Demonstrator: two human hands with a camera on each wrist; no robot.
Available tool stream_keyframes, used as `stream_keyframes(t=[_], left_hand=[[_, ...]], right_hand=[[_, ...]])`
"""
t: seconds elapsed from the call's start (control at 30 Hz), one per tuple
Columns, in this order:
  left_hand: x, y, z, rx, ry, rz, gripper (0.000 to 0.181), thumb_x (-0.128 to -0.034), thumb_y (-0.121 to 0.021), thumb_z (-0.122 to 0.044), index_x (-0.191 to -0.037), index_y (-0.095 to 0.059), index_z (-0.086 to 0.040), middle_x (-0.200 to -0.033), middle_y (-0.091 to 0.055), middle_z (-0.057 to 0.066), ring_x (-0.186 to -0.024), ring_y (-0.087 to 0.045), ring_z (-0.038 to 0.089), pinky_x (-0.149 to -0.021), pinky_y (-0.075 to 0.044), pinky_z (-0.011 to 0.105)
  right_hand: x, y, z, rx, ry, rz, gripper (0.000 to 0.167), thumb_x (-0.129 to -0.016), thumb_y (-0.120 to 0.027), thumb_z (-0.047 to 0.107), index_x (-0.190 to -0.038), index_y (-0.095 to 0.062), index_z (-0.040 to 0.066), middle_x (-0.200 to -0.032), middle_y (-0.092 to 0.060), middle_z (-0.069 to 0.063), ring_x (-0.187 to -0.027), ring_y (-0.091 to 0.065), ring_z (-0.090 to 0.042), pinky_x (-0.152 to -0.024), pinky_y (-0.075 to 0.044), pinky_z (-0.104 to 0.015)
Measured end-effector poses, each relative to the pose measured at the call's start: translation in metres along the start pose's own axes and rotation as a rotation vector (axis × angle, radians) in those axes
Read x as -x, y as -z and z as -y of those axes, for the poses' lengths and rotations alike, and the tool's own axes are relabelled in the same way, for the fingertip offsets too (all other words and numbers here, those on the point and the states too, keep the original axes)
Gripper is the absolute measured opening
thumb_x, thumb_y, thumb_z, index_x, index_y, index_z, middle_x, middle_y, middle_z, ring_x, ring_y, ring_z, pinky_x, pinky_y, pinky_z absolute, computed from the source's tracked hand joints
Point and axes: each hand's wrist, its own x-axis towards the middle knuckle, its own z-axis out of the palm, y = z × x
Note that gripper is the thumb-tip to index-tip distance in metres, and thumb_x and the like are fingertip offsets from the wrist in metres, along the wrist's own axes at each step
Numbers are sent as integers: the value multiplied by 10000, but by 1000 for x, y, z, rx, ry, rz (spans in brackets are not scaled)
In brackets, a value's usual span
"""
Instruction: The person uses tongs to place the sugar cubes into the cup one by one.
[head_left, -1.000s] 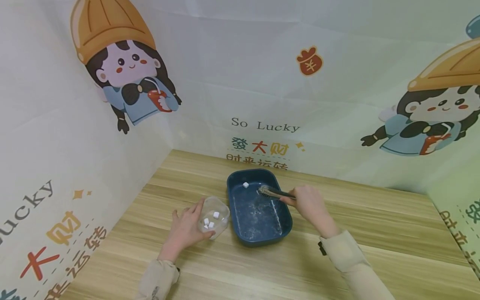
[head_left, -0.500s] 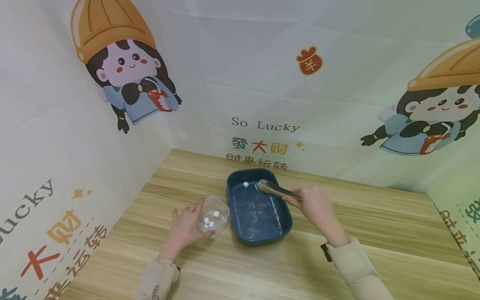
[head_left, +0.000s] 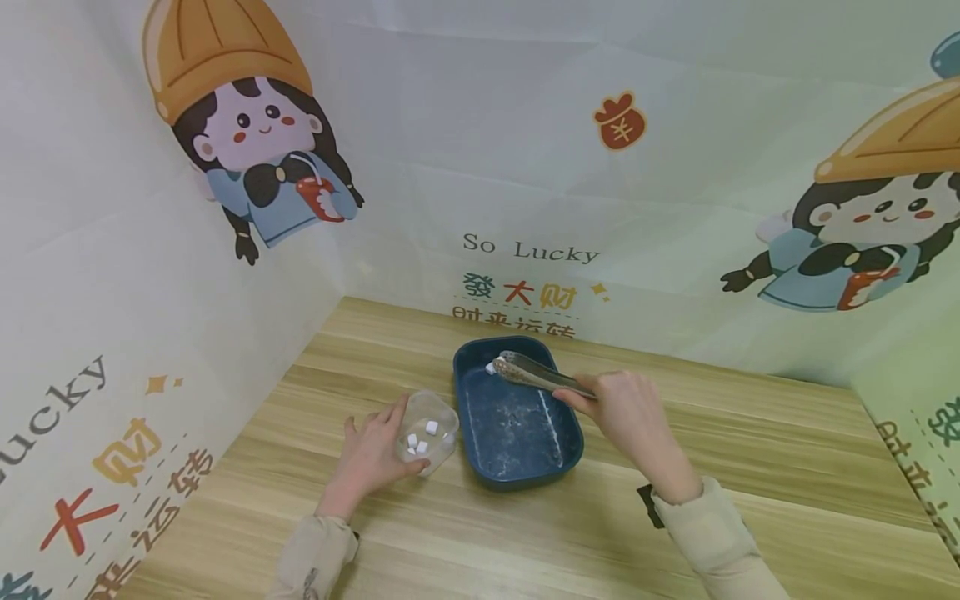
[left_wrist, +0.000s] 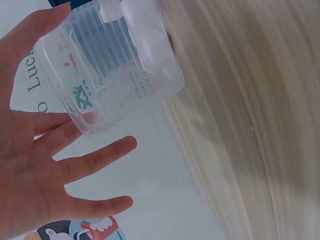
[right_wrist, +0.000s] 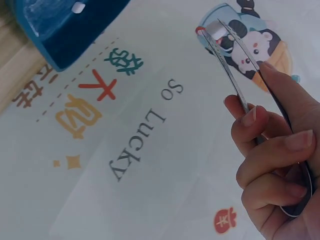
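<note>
My right hand grips metal tongs over the far part of a dark blue tray. In the right wrist view, a white cube sits between the tong tips, above the tray. Another white cube lies in the tray; from the head it is partly hidden behind the tips. My left hand holds a clear plastic container by its rim, thumb on one side and fingers on the other. Several white cubes lie inside it. In the left wrist view, two fingers are spread away from the container.
The container stands just left of the tray on a wood-grain table. A printed cloth backdrop rises behind the table and along both sides. The tray's far end is close to the back cloth.
The tongs have lifted and swung left across the tray, so their tips now overlap the cube there in the head view. The left hand and container stay put.
</note>
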Motion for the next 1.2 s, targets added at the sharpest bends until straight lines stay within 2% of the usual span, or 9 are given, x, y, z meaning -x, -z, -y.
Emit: stream_keyframes(t=[0.07,0.13,0.3,0.47,0.63,0.7,0.77,1.03,1.2], left_hand=[[0,0,0,-1,0,1,1000,-596,-752,-489,-1373,-308,-45,-1314,-486,138,-1111,-503,388,-924,-236,717],[0,0,0,-2,0,2,1003,-595,-752,-491,-1374,-306,-43,-1312,-486,141,-1110,-503,388,-923,-236,718],[0,1,0,-5,1,-5,1008,-588,-754,-495,-1372,-311,-43,-1300,-498,141,-1105,-509,382,-922,-241,715],[0,1,-1,-6,1,-11,1009,-584,-754,-496,-1374,-311,-51,-1295,-504,137,-1102,-511,378,-922,-241,715],[0,0,0,2,2,-7,1016,-587,-753,-496,-1380,-299,-51,-1303,-496,139,-1112,-505,380,-926,-229,720],[0,0,0,2,-1,-7,1017,-586,-753,-497,-1378,-301,-47,-1304,-495,139,-1113,-505,380,-923,-231,721],[0,-1,1,0,-3,-9,1016,-586,-753,-498,-1377,-303,-45,-1307,-493,138,-1112,-506,379,-922,-233,721],[0,-1,2,-3,-6,-11,1014,-589,-750,-501,-1377,-301,-46,-1308,-491,138,-1113,-505,380,-918,-240,720],[0,-2,3,-3,-7,-11,1016,-595,-746,-502,-1380,-292,-44,-1308,-491,139,-1116,-504,378,-920,-237,720]], right_hand=[[-1,2,4,5,24,-13,490,-775,-611,422,-501,-291,172,-465,-132,106,-414,-122,-44,-408,-53,-173],[-2,3,7,4,50,-26,499,-815,-514,496,-499,-304,173,-456,-141,111,-402,-127,-33,-407,-52,-165],[-6,4,17,0,123,-81,534,-853,-287,562,-498,-378,173,-397,-230,98,-374,-147,-12,-404,-58,-150],[-10,5,27,24,155,-82,555,-858,-208,567,-532,-419,170,-388,-253,83,-360,-159,-15,-408,-48,-152],[-14,3,35,63,182,-78,416,-833,-467,502,-641,-616,165,-354,-365,61,-324,-216,-29,-365,-88,-156],[-16,2,39,75,192,-74,313,-781,-584,452,-677,-648,165,-356,-389,61,-331,-221,-28,-360,-96,-156],[-17,1,42,73,195,-67,275,-751,-635,424,-657,-628,166,-362,-380,68,-345,-208,-26,-372,-82,-157],[-20,-7,51,78,192,-46,383,-743,-643,430,-544,-442,171,-388,-276,76,-352,-210,-37,-402,-39,-170],[-21,-16,55,65,195,-36,391,-729,-654,423,-524,-432,175,-388,-246,80,-331,-269,-45,-393,-40,-166]])
